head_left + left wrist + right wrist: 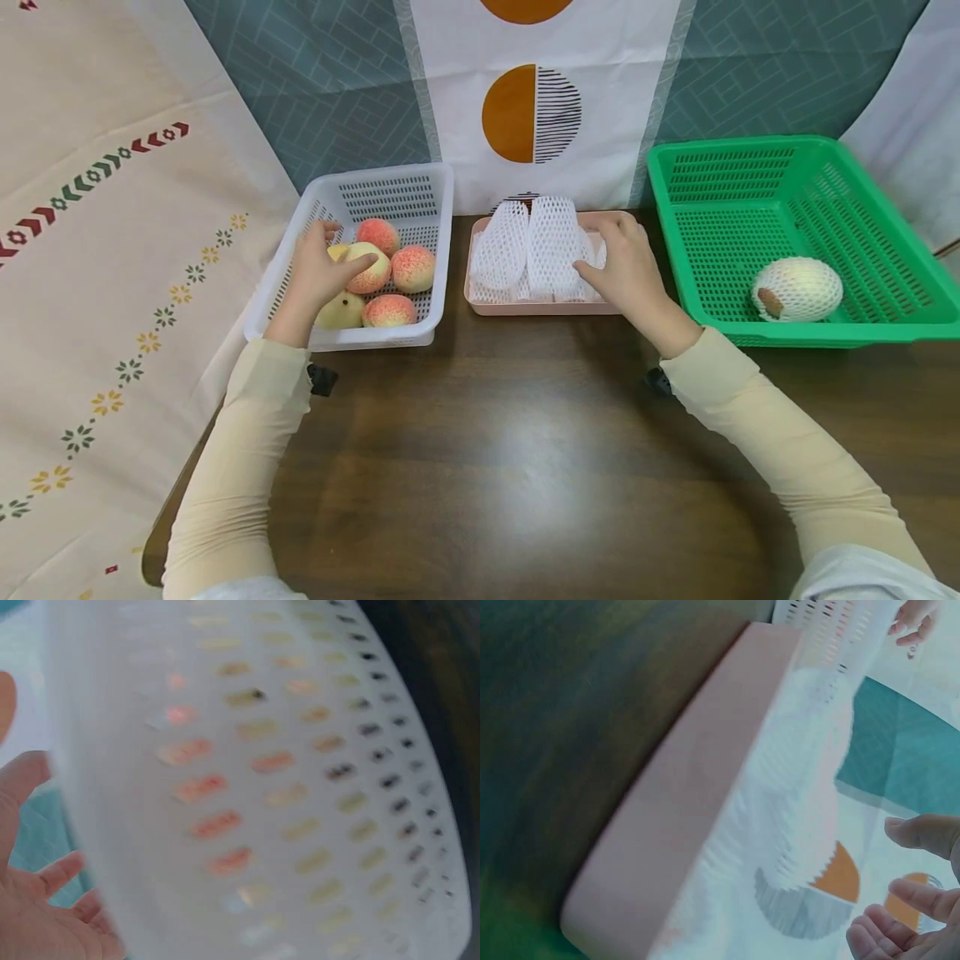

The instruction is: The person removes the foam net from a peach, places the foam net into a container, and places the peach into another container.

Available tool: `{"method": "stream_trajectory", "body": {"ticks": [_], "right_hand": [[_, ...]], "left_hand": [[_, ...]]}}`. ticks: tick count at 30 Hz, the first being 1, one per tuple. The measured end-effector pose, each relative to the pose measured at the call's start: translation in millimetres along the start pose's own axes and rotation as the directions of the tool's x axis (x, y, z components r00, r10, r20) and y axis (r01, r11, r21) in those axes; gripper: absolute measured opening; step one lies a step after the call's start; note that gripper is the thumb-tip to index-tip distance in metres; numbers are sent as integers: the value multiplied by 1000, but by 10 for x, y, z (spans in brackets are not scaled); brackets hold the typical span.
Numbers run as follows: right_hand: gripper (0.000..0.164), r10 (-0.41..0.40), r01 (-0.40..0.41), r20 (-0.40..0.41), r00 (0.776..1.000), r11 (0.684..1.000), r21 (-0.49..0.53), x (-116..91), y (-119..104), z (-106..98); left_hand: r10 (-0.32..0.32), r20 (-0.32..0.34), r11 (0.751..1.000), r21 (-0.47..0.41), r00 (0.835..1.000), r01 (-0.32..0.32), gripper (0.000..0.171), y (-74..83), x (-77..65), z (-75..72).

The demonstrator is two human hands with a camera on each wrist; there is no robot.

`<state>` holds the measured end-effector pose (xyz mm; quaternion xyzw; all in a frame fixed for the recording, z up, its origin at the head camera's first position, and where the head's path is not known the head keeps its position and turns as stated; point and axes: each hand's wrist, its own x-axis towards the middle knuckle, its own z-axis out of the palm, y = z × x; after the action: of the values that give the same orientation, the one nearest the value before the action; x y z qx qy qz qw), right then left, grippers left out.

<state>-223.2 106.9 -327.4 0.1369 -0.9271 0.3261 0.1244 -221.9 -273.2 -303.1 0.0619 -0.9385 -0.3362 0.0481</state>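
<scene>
My left hand [318, 265] hovers over the left side of a white basket [444, 242], its thumb spread away from the fingers and overlapping a pale yellow peach [367, 265]. Redder peaches [413, 269] lie beside it, with a yellow-green fruit [341, 312] near the front. In the left wrist view the basket's slotted wall hides part of the hand [52, 915]. Above the right end of a pink tray [540, 309] is my right hand [626, 267], thumb and fingers apart, nothing between them. White foam net sleeves [553, 246] fill that tray.
On the right stands a green basket [723, 215] holding one fruit in a white foam net [798, 289], a brown patch showing on it. All three containers sit along the back of a dark wooden table [480, 450], against a patterned cloth [337, 92].
</scene>
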Motion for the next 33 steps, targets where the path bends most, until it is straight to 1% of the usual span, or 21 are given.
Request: {"method": "stream_trajectory", "body": {"ticks": [4,7,12,16,20,23,25,29,33], "right_hand": [[49,14,-14,14,1000,1000,-5,-15,-17,-158],[49,23,-23,25,999,1000,-16,-34,-17,-294],[51,36,-35,58,998,999,-32,-56,23,-511],[53,71,-67,103,992,997,-47,-57,87,-669],[55,109,-101,140,984,993,-63,-73,176,-824],[55,119,-109,143,983,991,-75,-92,265,-944],[54,129,-118,141,982,990,-83,-107,329,-1022],[54,144,-132,135,980,987,-95,-139,447,-1167],[55,148,-134,133,980,985,-105,-182,571,-1276]], "left_hand": [[33,-42,999,-26,999,-34,73,147,-12,14],[69,-59,997,-43,996,-71,71,265,-19,52],[148,-62,987,-57,987,-152,67,454,-43,144],[204,-55,974,-94,977,-208,65,600,-72,232],[272,-47,952,-131,961,-276,62,747,-89,337],[320,-29,937,-140,947,-320,61,870,-109,419],[342,-15,928,-148,939,-341,61,949,-130,468],[385,-9,910,-168,923,-380,58,1090,-200,555],[426,-1,884,-212,905,-417,57,1183,-264,647]]}}
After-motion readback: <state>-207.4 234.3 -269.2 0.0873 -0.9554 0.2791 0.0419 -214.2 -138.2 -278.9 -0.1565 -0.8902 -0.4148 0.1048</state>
